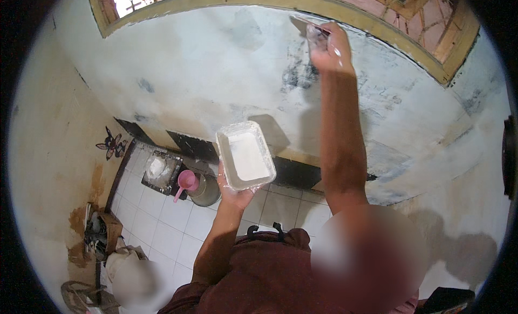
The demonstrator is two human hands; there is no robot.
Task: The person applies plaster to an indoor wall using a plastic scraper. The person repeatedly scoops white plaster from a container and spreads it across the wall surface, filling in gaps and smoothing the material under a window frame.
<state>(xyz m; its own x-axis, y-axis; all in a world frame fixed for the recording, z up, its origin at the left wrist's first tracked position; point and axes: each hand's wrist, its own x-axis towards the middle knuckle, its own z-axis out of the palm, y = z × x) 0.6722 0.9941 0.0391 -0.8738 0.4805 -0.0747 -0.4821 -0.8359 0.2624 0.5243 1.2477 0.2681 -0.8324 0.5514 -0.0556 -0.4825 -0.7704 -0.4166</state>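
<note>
My left hand [236, 197] grips a white rectangular tub [224, 158] from below, its fingers wrapped round the near left end. Smooth white paste [248, 156] covers the tub's bottom, and dried smears coat its rim. Up at the window's lower edge, my right hand [333, 48] is closed round a putty knife, whose flat blade [300, 25] lies against the wall. White paste streaks this hand, and its grip hides most of the tool's handle. Around and below it, the pale blue-white wall [210, 71] has dark, patchy spots.
A yellowish wooden window frame [226, 1] runs along the top. On the tiled floor [162, 233] at left stand a bucket [206, 192] with a pink dipper [187, 180] and a dark board [171, 168] bearing white powder. A cardboard box [112, 227] with clutter sits at the left wall.
</note>
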